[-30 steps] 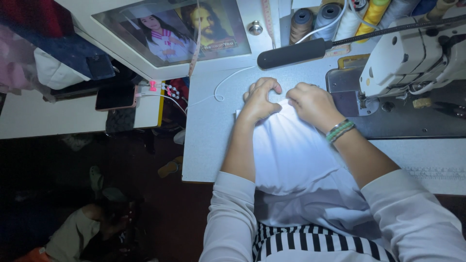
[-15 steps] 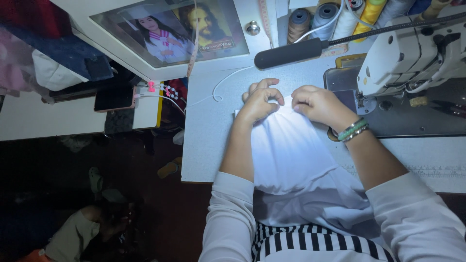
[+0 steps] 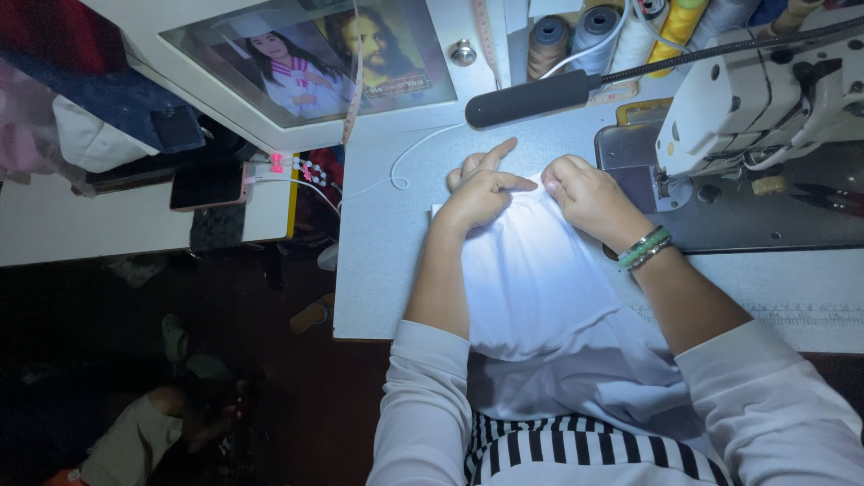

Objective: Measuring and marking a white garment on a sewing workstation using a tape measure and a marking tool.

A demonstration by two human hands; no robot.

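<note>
Head view: both hands are pinching the far edge of a white cloth (image 3: 540, 279) that is lying on the pale sewing table (image 3: 387, 252) and draping into the lap. The left hand (image 3: 481, 191) is closing on the fabric with its forefinger pointing out; the right hand (image 3: 585, 193) is gripping just beside it. A white sewing machine (image 3: 756, 99) is standing at right, thread spools (image 3: 594, 31) behind it. A framed picture (image 3: 315, 54) is lying at upper left, and a phone (image 3: 209, 184) is resting on a lower shelf above the dark floor.
</note>
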